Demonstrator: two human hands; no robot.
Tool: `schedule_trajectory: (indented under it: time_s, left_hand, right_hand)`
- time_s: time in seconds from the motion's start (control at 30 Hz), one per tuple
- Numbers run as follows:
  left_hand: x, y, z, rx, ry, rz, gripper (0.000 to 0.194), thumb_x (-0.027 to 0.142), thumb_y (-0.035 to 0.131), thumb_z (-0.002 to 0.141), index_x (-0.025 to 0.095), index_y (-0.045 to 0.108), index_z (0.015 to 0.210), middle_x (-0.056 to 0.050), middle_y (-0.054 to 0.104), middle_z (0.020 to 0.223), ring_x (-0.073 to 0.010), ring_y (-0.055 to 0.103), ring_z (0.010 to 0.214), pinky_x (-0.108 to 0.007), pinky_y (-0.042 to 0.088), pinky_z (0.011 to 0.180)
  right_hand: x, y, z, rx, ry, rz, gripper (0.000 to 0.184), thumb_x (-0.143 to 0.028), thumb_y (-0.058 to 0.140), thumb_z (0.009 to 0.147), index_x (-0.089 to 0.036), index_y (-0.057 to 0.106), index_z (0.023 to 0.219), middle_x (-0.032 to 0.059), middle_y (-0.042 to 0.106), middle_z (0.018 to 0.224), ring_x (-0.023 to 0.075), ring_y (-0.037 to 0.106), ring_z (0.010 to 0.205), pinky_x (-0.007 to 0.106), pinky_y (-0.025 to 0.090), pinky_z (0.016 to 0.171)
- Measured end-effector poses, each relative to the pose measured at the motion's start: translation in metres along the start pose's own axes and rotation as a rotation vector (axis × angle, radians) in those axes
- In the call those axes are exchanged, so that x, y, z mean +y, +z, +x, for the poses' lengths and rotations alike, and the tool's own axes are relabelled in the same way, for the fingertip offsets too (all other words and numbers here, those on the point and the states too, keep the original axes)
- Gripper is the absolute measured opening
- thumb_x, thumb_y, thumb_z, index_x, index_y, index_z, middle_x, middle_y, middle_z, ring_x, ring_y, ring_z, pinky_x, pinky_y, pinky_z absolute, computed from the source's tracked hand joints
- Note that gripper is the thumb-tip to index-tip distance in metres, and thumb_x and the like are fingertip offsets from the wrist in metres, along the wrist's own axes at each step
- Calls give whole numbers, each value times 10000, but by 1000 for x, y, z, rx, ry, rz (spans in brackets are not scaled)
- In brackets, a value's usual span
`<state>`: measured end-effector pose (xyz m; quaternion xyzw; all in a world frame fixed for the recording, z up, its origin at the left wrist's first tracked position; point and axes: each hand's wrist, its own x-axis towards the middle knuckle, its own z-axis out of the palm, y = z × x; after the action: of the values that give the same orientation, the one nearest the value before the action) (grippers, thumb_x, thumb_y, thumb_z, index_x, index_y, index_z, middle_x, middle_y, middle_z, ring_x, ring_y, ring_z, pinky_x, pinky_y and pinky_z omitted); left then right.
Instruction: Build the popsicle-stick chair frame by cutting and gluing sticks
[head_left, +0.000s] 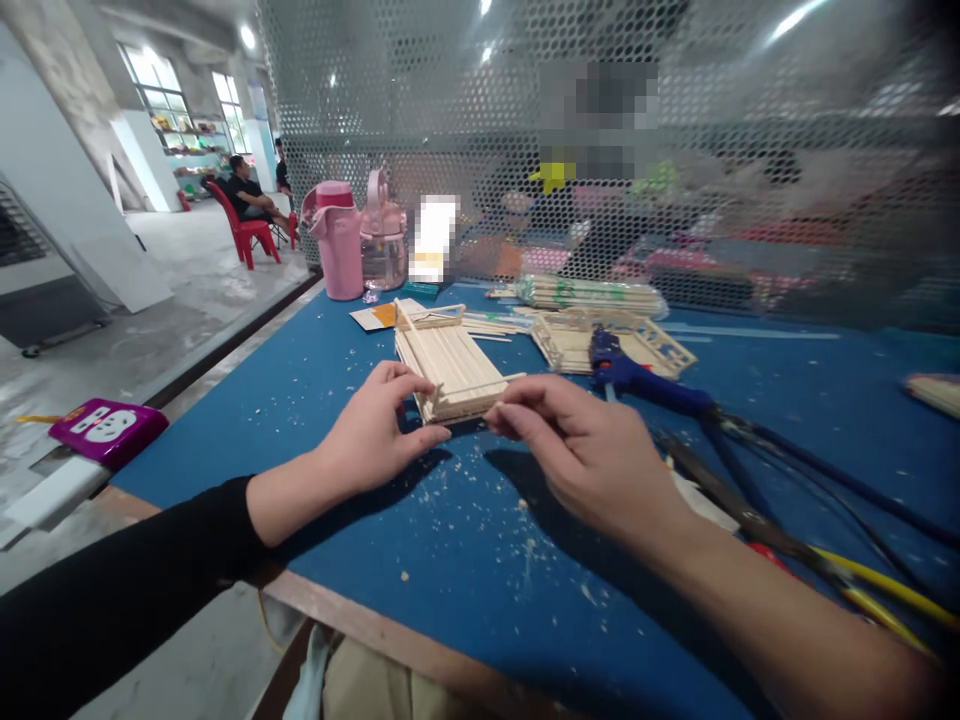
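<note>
A small model made of pale wooden sticks (461,365), with a slatted floor and low rails, rests on the blue table in front of me. My left hand (379,425) holds its near left corner, fingers on the rail and thumb at the front edge. At the near right corner, the fingertips of my right hand (592,450) are pinched together. Whatever sits between them is too small to make out. Behind my right hand, a blue glue gun (652,385) lies against a second stick model (566,345).
A bagged bundle of sticks (592,295) lies by the perforated metal screen (465,120). A pink thermos (339,240), a pink-lidded jug (384,245) and a blurred bright screen (433,238) stand at the back. Pliers-like tools and cables (757,520) lie right. A purple box (109,432) is at left.
</note>
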<state>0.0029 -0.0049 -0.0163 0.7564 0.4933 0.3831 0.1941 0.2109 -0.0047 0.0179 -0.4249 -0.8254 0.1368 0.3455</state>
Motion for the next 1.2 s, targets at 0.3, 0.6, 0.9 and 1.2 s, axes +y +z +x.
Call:
schedule_trajectory:
  time_s: [0.3,0.6,0.9,1.2]
  left_hand:
    - [1,-1,14,142,18,-135,95,228,617,765,140,617,803,-69,602,921,-142,552,788,-262,481,641]
    - [24,-6,32,237,-5,-318,139,277,618,769,145,604,811,30,502,634,-93,428,563,-233,361,550]
    - [33,1,6,196,72,-500,251,280,639,788,158,662,1006,-49,616,847,-116,484,638,-245,412,575]
    - [32,-3,7,192,47,-562,198,273,654,778,161,673,941,-34,594,806,-124,484,666,-250,401,595]
  right_hand:
    - [37,-12,8,-509,431,517,186,-301,537,828,-185,502,687,35,658,704,112,618,606,243,516,559]
    - [52,-27,23,83,373,488,184,-356,502,851,-201,448,768,19,623,705,104,600,582,261,528,581]
    - [-32,-40,13,313,-10,159,87,-271,488,902,-227,534,961,28,713,810,163,683,717,300,550,645]
    - [-43,-25,27,246,-397,-329,116,-193,534,878,-215,637,829,31,717,819,178,663,793,310,490,724]
